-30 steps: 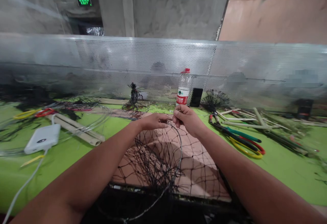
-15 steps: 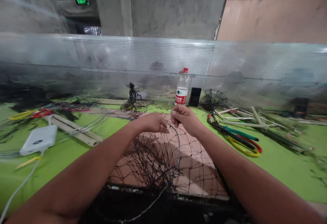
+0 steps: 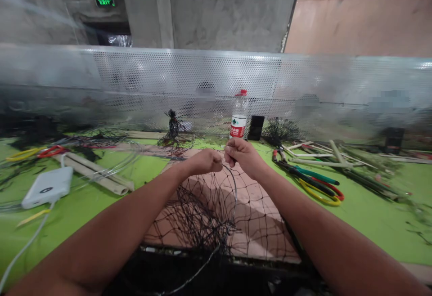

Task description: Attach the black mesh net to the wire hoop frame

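Note:
My left hand (image 3: pixel 209 160) is closed, fingertips pinched at the upper end of a thin grey wire (image 3: pixel 235 192). Right beside it, my right hand (image 3: pixel 242 155) is also closed, thumb against the bent forefinger; what it pinches is too small to make out. The wire curves down from between the hands, across a black knotted net (image 3: pixel 251 213), to the near edge. Strands of the net reach up to just below both hands. A bunched part of the net lies below my left hand, over a pinkish-brown board (image 3: pixel 266 242).
A water bottle (image 3: pixel 238 125) and a black phone (image 3: pixel 256 127) stand behind the hands, before a perforated metal screen (image 3: pixel 141 75). Pliers and scissors (image 3: pixel 319 192) lie right, near thin sticks (image 3: pixel 337 161). On the left are a white power bank (image 3: pixel 49 187) and bamboo pieces (image 3: pixel 97 174).
My left hand's fingers have closed together and its fingertips have come up nearer to my right hand. My right hand has hardly moved. The whole view has shifted slightly.

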The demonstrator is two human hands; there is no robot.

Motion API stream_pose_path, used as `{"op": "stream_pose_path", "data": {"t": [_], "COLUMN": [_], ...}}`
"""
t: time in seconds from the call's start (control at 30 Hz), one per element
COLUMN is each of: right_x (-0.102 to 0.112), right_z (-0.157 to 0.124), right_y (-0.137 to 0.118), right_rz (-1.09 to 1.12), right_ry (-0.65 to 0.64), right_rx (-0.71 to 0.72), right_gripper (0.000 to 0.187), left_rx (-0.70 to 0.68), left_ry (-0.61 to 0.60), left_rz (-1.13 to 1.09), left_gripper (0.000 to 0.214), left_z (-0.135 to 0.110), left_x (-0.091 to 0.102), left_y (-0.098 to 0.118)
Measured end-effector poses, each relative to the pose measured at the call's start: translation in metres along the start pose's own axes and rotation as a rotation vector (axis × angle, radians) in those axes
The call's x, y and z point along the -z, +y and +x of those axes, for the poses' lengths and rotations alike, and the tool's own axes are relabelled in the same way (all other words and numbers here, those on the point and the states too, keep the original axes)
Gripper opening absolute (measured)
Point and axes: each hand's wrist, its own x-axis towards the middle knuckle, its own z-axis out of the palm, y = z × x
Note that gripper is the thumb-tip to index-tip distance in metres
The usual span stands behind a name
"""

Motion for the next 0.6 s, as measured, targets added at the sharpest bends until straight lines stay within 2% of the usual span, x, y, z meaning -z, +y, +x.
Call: {"op": "stream_pose_path", "data": {"t": [0.13, 0.23, 0.3, 0.37, 0.53, 0.6], "right_x": [0.004, 0.003, 0.002, 0.000, 0.002, 0.003], "right_z": [0.001, 0.001, 0.000, -0.001, 0.000, 0.001], "right_y": [-0.002, -0.003, -0.003, -0.003, -0.002, -0.001], "right_rz": [-0.022, 0.008, 0.030, 0.030, 0.014, 0.025], "right_ry": [0.034, 0.012, -0.027, -0.050, 0.053, 0.112], "right_rx": [-0.013, -0.019, -0.020, -0.023, 0.024, 0.047], "right_gripper": [0.016, 0.015, 0.014, 0.014, 0.016, 0.016], "left_rx": [0.187, 0.264, 0.274, 0.235, 0.123, 0.080], "left_ry": [-0.051, -0.012, 0.042, 0.038, -0.284, -0.346], "left_rz": [-0.076, -0.072, -0.070, -0.095, -0.055, -0.012], "left_gripper": [0.017, 0.017, 0.019, 0.020, 0.021, 0.023], "left_z": [-0.002, -0.001, -0.001, -0.002, -0.006, -0.007], "left_x": [0.012, 0.015, 0.016, 0.016, 0.017, 0.018], "left_y": [-0.007, -0.011, -0.012, -0.012, -0.013, -0.013]}}
